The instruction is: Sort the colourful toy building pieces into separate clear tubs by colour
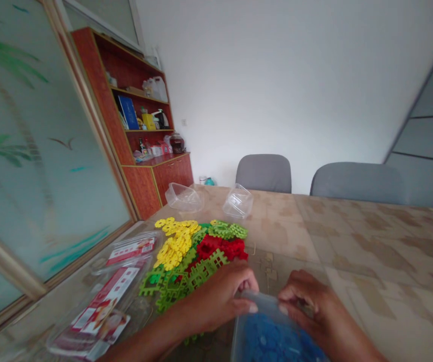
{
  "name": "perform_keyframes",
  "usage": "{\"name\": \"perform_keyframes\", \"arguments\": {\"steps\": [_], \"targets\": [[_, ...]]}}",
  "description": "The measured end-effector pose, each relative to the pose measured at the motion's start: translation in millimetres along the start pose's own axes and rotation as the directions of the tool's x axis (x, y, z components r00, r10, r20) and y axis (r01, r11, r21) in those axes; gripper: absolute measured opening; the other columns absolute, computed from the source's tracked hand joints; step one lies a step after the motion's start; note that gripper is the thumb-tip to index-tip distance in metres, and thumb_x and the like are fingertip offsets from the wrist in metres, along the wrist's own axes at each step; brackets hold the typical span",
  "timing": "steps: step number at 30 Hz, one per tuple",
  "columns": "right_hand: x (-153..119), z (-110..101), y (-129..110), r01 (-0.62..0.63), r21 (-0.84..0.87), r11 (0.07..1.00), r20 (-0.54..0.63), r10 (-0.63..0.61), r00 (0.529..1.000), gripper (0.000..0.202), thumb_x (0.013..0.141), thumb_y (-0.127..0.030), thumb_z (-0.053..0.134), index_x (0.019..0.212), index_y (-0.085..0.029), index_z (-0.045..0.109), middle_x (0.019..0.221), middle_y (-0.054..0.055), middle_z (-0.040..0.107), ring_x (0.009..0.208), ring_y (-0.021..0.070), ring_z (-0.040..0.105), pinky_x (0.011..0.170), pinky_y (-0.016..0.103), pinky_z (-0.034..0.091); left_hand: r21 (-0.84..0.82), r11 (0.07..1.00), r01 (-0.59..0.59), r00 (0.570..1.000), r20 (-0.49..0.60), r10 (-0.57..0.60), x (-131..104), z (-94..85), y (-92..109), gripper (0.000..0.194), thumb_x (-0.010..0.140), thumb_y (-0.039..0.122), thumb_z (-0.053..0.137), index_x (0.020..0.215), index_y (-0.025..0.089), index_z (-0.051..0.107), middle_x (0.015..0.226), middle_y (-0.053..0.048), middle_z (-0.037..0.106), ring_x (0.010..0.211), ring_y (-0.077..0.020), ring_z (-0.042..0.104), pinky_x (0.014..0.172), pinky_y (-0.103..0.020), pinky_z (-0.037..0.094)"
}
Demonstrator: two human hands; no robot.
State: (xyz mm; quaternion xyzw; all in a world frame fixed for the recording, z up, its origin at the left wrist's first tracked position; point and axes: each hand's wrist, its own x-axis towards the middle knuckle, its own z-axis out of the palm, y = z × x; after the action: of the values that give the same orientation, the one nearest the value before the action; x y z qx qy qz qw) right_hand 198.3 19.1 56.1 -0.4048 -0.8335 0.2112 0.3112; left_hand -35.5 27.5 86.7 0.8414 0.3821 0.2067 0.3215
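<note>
At the near edge of the view, a translucent plastic bag (262,303) holds blue plastic pieces (272,339). My left hand (229,291) pinches its upper edge near the left corner, thumb in front. Farther right along that same edge, my right hand (309,301) grips it with thumb and bent fingers. Beyond my left hand lies a heap of toy pieces: yellow flower-shaped discs (176,241), red pieces (222,247), and green lattice pieces (204,271). My left forearm hides part of the green ones.
Clear plastic lids with printed labels (105,296) lie at the left. Two clear plastic tubs (184,197) (238,202) stand at the table's far side. Grey chairs (263,172) are behind the patterned table (352,251); a glass partition (50,151) borders its left.
</note>
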Motion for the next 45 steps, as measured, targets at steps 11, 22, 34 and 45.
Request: {"name": "perform_keyframes", "arguments": {"steps": [11,22,34,45], "targets": [[-2.5,-1.9,-9.0,0.004,-0.170,0.985,0.016,-0.001,1.000,0.011,0.086,-0.020,0.052,0.075,-0.022,0.051,0.071,0.001,0.059,0.062,0.0144,0.056,0.054,0.024,0.041,0.037,0.999,-0.028,0.999,-0.019,0.029,-2.0,-3.5,8.2,0.016,0.079,0.016,0.071,0.088,0.017,0.059,0.086,0.003,0.055,0.080,-0.0123,0.051,0.067,-0.019,0.034],[-9.5,-3.6,-3.1,0.035,-0.399,0.916,0.003,-0.037,0.999,0.026,0.088,-0.038,0.056,0.066,-0.022,0.054,0.057,-0.001,0.061,0.049,0.0150,0.059,0.046,0.024,0.032,0.011,1.000,-0.024,0.997,-0.070,0.025,-0.1,4.7,12.3,0.018,0.077,0.009,0.069,0.086,0.017,0.056,0.086,0.003,0.055,0.082,-0.0129,0.050,0.070,-0.020,0.034],[-12.7,-2.2,-10.8,0.113,-0.553,0.825,-0.043,-0.164,0.986,0.045,0.089,-0.050,0.054,0.053,-0.022,0.051,0.044,-0.001,0.057,0.036,0.0155,0.057,0.042,0.027,0.020,-0.014,0.999,0.048,0.998,-0.030,-0.048,-0.5,-1.6,17.7,0.008,0.078,0.016,0.067,0.080,0.017,0.059,0.078,0.003,0.058,0.074,-0.0128,0.052,0.063,-0.019,0.033],[-12.7,9.2,0.6,0.085,-0.544,0.835,-0.005,-0.105,0.994,0.054,0.089,-0.058,0.049,0.050,-0.020,0.054,0.043,0.001,0.056,0.039,0.0141,0.053,0.045,0.028,0.014,-0.010,0.987,0.158,0.987,0.042,-0.157,-2.6,-1.1,13.0,0.014,0.080,0.028,0.065,0.075,0.015,0.065,0.067,0.003,0.059,0.064,-0.0121,0.053,0.055,-0.019,0.030]]}}
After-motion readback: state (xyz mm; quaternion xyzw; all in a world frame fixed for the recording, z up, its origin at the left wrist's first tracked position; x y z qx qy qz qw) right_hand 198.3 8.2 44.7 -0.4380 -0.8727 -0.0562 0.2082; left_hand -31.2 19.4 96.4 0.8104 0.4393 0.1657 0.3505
